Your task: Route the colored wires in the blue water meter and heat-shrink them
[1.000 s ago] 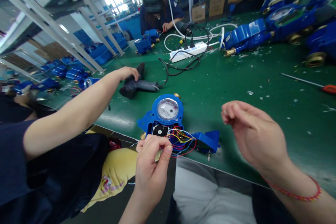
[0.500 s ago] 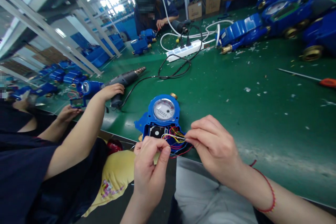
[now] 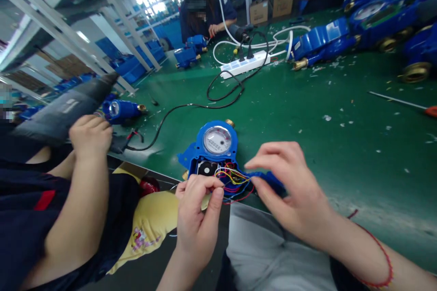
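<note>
A blue water meter (image 3: 216, 143) with a round dial lies at the near edge of the green table (image 3: 307, 113), its casing open and coloured wires (image 3: 234, 179) spilling out. My left hand (image 3: 200, 216) pinches a small pale part together with the wire ends just below the meter. My right hand (image 3: 292, 188) rests on the wires and on the loose blue cover (image 3: 269, 181) to the meter's right, fingers pinched at the bundle.
A co-worker's hand (image 3: 89, 134) at the left lifts a grey power drill (image 3: 63, 109) whose black cord (image 3: 191, 104) runs to a white power strip (image 3: 244, 64). More blue meters (image 3: 324, 41) lie at the back right. An orange-handled screwdriver (image 3: 404, 102) lies far right.
The co-worker took the drill off the table and raised it to the left. My right hand came in from the right onto the wires and has shifted slightly right onto the cover.
</note>
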Action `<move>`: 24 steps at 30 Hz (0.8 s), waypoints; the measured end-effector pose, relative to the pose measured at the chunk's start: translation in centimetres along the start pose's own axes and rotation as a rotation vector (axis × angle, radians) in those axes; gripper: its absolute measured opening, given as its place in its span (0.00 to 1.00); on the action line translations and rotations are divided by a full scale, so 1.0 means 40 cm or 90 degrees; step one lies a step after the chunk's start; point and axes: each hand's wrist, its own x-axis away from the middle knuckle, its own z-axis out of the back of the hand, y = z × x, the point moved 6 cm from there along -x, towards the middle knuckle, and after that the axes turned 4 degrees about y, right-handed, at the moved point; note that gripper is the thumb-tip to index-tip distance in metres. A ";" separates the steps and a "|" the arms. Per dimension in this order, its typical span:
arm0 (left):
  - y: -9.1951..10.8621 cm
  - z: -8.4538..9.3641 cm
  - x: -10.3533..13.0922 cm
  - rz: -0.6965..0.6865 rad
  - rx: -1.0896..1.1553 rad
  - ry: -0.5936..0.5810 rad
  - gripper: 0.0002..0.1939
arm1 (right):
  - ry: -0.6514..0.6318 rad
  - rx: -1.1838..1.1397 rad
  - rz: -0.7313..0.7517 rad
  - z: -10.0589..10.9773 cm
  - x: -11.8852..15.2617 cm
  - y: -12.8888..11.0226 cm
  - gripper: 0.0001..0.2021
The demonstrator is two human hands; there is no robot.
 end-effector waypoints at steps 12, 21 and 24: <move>0.023 -0.010 -0.001 -0.033 0.036 0.015 0.10 | 0.017 -0.453 -0.417 -0.060 -0.001 0.084 0.06; 0.013 -0.012 0.002 0.020 0.055 0.010 0.08 | 0.028 -0.110 -0.077 0.012 -0.026 0.020 0.17; 0.016 -0.011 0.001 0.018 0.049 0.006 0.08 | -0.018 -0.012 0.042 -0.023 -0.018 -0.032 0.02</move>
